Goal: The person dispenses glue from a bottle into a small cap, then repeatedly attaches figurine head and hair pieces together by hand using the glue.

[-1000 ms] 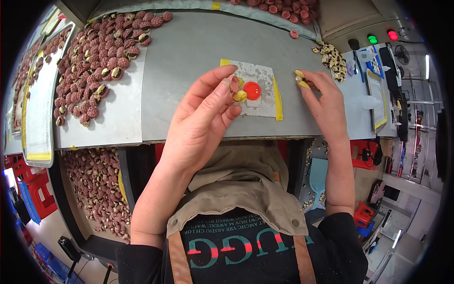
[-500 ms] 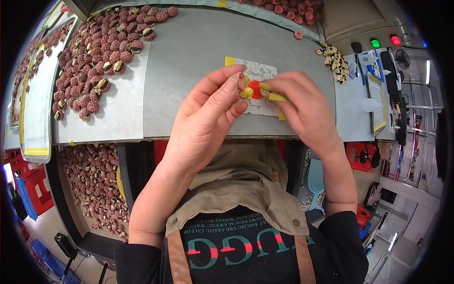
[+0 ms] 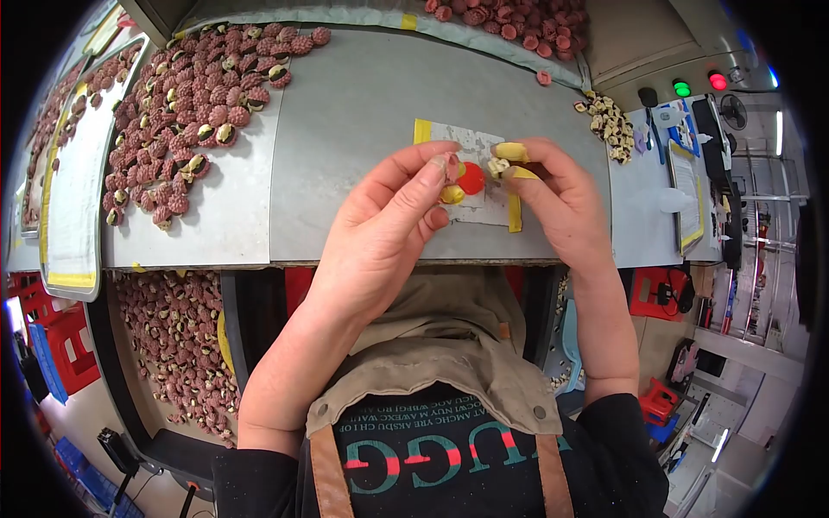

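Note:
My left hand [image 3: 371, 220] is closed, its thumb and fingers pinching a pink, raspberry-like shell [image 3: 451, 166]; a yellow cover shows on one fingertip. Close by on the right, my right hand [image 3: 566, 198] pinches a small cream-coloured piece [image 3: 497, 166] between thumb and index finger, both wearing yellow finger covers. The shell and the cream piece are apart. Below and between the hands, a red disc [image 3: 471, 179] shows on a worn white board [image 3: 492, 210] with yellow tape at its sides. My left fingers partly hide the shell.
Many raspberry-like pieces [image 3: 190, 104], some with dark and cream cores, cover the table's left. Hollow pink shells [image 3: 518, 22] lie at the back, cream pieces [image 3: 609, 128] at the back right. A drawer [image 3: 177, 345] below left holds more. A white tray [image 3: 73, 216] stands far left.
My right hand has drawn back to the right from the shell, and the cream piece between its fingers is now plainly visible. My left hand still holds the shell. The view has shifted slightly.

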`<state>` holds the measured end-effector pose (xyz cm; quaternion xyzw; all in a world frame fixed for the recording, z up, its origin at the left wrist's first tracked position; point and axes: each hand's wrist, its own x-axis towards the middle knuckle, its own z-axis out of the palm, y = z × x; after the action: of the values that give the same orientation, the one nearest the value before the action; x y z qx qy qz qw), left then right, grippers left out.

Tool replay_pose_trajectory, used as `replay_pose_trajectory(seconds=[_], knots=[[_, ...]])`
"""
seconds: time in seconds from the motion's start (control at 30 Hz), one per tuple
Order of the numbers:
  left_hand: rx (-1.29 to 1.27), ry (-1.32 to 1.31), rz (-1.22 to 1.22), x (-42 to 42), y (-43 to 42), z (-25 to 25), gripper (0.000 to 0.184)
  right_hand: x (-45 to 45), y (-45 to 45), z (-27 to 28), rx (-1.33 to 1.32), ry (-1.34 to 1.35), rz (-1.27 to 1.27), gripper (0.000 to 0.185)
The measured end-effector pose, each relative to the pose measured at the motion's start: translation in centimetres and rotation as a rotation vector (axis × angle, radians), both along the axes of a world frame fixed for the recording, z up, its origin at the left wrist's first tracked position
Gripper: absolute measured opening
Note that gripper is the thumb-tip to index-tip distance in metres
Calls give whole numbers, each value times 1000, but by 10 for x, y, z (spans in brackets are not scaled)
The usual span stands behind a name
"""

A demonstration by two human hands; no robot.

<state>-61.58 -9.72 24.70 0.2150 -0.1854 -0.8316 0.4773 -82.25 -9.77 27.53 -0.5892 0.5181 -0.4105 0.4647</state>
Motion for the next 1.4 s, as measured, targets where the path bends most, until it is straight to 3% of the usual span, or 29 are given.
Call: replay_pose_trajectory(seconds=[0.1,0.3,0.4,0.5,0.6,0.67,0.77,0.8,0.9,1.0,1.1,1.4], knots=[[-10,-31,-40,0,-1,4,34,7,3,7,85,-162,-4,23],[-36,-72,-51,-2,-1,6,32,25,5,7,-117,-184,46,21],[-59,-87,-31,-4,0,3,31,24,4,13,-401,318,70,20],[-131,-180,53,-10,3,4,32,29,7,16,-576,497,45,22],[-252,-283,149,-15,7,5,33,31,8,6,-454,273,0,26],[-322,-327,167,-16,8,4,33,27,12,-2,-576,395,-1,28],[-186,-257,-43,-7,2,7,32,25,16,-2,-658,468,-4,31],[-201,-298,-120,-2,-1,7,38,27,17,-1,-670,471,-7,32],[-282,-301,-50,-6,6,14,49,31,15,5,-546,321,-32,30],[-333,-312,-18,-8,8,13,61,22,14,6,-431,258,102,29],[-284,-302,-7,-9,10,14,66,19,14,2,-386,222,98,28],[-363,-519,-108,-13,10,21,68,21,10,-3,-643,472,70,27]])
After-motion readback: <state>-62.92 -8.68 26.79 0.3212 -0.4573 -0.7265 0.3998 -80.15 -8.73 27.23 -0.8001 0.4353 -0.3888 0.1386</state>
